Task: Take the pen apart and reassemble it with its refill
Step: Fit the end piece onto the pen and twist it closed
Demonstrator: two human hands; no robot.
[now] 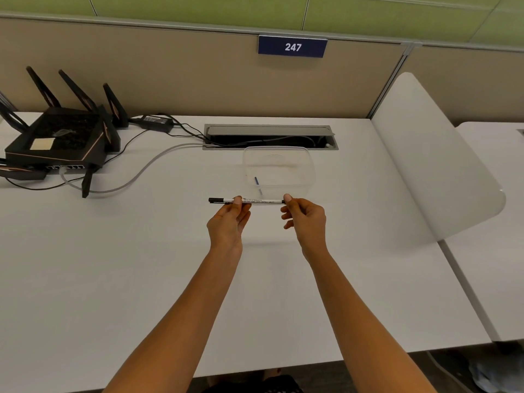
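Slim white pen with black cap [246, 200], held level just in front of the clear plastic tub [279, 171]. Left hand [228, 222] pinches near the cap; right hand [304, 219] pinches the opposite end, hiding its tip. Barrel print illegible.

A white table [141, 265] is seen — a black router [56, 143] with raised antennas is set at its far left, a power adapter [157, 121] and cables beside it. A clear plastic container [279, 171] stands near the middle, before a recessed cable tray [269, 136].
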